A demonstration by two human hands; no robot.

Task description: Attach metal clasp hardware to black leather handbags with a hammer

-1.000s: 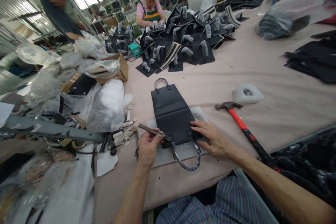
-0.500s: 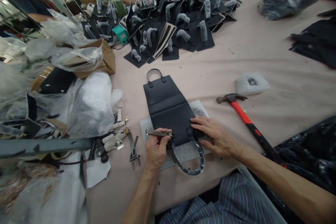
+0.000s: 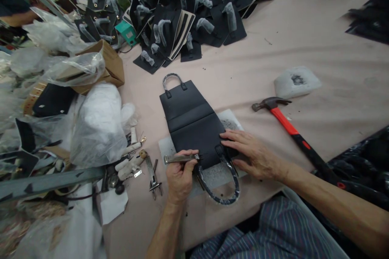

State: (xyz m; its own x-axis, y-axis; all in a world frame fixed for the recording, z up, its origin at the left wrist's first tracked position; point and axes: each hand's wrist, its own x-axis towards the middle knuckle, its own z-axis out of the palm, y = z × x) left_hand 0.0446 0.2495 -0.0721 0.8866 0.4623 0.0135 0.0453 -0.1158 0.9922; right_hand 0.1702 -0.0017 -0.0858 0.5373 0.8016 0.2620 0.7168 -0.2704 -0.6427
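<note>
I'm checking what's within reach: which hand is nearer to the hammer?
Right. The right hand rests at the right edge of the bag, left of the hammer; the left hand is farther left, holding a metal tool.

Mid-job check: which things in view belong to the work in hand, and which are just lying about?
In use, by the look of it:
metal tool, in the left hand
black panel, right hand on its edge
pale board, beneath the black panel

Lying about, untouched now:
hammer
white block
pronged metal piece
cardboard box
teal box
</note>
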